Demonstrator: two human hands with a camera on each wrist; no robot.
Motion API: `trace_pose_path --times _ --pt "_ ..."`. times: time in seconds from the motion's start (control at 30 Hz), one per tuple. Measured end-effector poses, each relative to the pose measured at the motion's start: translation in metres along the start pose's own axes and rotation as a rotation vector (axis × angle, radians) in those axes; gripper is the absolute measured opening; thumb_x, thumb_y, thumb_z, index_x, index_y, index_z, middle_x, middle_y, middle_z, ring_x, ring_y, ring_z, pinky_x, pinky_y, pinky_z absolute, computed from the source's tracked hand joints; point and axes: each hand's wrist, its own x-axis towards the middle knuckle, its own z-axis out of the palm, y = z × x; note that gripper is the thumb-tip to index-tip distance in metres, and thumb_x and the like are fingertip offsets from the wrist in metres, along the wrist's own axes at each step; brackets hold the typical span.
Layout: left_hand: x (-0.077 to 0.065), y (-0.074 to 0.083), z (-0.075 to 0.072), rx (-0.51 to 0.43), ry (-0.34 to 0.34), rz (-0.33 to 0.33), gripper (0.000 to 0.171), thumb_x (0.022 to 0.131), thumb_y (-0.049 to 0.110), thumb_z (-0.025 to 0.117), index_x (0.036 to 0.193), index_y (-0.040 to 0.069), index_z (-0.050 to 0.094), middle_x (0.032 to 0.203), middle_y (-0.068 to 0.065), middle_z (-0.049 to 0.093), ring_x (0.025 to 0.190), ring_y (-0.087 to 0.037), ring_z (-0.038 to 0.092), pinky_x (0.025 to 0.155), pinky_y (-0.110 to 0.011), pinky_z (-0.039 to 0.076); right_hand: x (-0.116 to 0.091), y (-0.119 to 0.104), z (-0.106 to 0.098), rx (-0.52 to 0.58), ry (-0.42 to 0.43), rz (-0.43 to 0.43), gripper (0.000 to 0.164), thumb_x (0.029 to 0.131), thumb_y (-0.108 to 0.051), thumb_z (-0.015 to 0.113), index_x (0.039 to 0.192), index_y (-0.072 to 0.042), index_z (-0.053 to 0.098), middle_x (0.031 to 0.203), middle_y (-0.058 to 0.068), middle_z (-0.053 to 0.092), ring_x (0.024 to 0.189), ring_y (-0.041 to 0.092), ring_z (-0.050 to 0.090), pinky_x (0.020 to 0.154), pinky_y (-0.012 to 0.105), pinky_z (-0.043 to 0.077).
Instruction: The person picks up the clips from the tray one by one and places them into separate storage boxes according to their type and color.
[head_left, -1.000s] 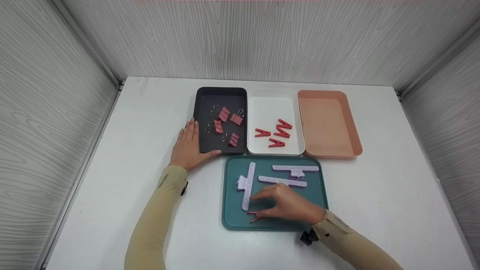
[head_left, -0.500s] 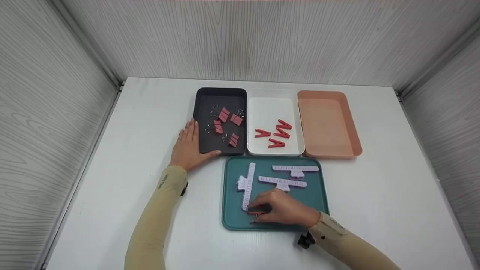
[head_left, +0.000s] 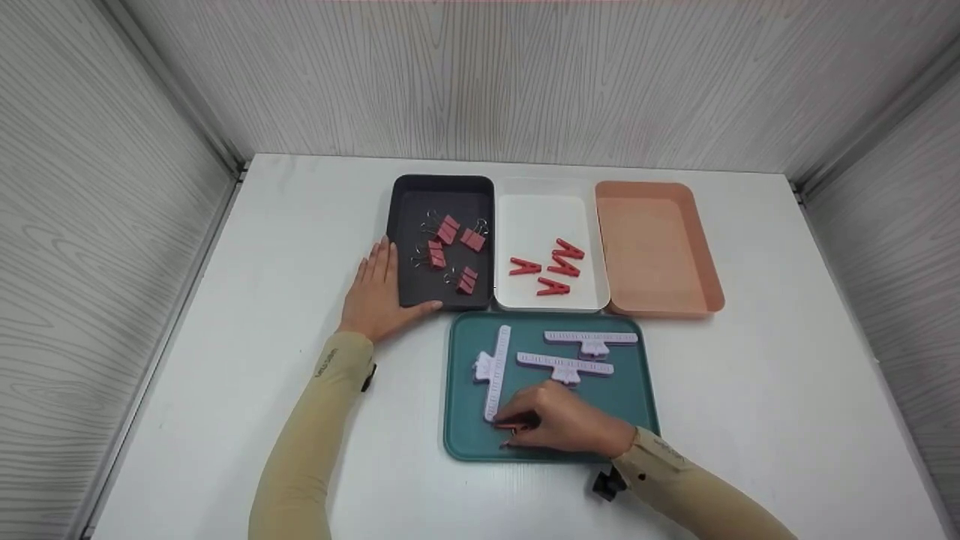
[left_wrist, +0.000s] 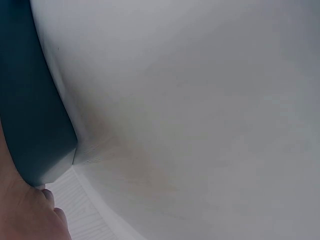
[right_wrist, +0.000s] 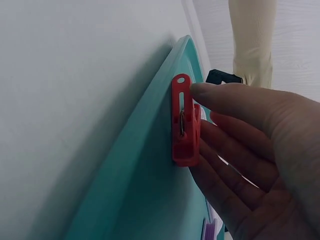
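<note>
My right hand [head_left: 564,418] is low over the teal tray [head_left: 465,442], thumb and fingers pinching a red clothespin [right_wrist: 186,152]. The right wrist view shows the thumb tip at one arm of the clothespin, with the fingers behind it. In the head view the hand mostly covers it. Close to the fingertips lies the end of a lilac long-bar clip [head_left: 496,375]; two more lilac clips, one of them the middle clip [head_left: 566,365], rest farther back on the tray. My left hand [head_left: 373,301] lies with straight fingers along the side of the black tray [head_left: 405,292], thumb at its front edge.
Several red binder clips [head_left: 467,280] lie in the black tray. Beside it, a white tray [head_left: 544,210] bears several red clothespins [head_left: 553,286]. An orange tray [head_left: 656,240] stands at the right of that row. Wood-grain panels [head_left: 480,82] enclose the white table [head_left: 780,360].
My right hand has moved slightly down and toward me on the teal tray, and its thumb and fingers have closed on the red clothespin. My left hand stays in place.
</note>
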Motion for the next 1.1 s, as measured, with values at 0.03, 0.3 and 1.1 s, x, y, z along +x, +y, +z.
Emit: trace_pose_path --times 0.03,0.3,1.1 --pt "-0.0001 0.0000 0.0001 -0.004 0.000 0.001 0.134 0.078 0.092 0.047 0.160 -0.005 0.001 0.168 -0.019 -0.003 0.155 -0.029 -0.004 0.124 -0.038 -0.004 0.0001 -0.0004 0.0003 -0.004 0.001 0.000 0.030 0.091 -0.011 0.078 0.121 -0.015 0.077 0.105 -0.008 0.074 0.083 0.004 0.063 0.075 0.021 0.057" --pt "-0.0009 -0.0003 0.0004 -0.021 0.001 0.001 0.135 0.078 0.091 0.048 0.160 -0.004 0.000 0.168 -0.019 -0.003 0.155 -0.029 -0.003 0.124 -0.037 -0.005 0.0004 -0.0010 0.0022 -0.030 0.000 0.008 0.028 0.090 -0.012 0.080 0.118 -0.015 0.079 0.099 -0.008 0.074 0.079 0.002 0.060 0.069 0.019 0.056" --pt "0.0008 -0.0007 0.0016 -0.006 -0.002 -0.005 0.136 0.077 0.093 0.045 0.160 -0.004 0.001 0.168 -0.019 -0.002 0.155 -0.029 -0.003 0.124 -0.036 -0.005 -0.0015 -0.0019 -0.0038 -0.027 0.058 -0.010 0.028 0.093 -0.011 0.077 0.120 -0.014 0.077 0.106 -0.005 0.073 0.085 0.009 0.063 0.074 0.024 0.057"
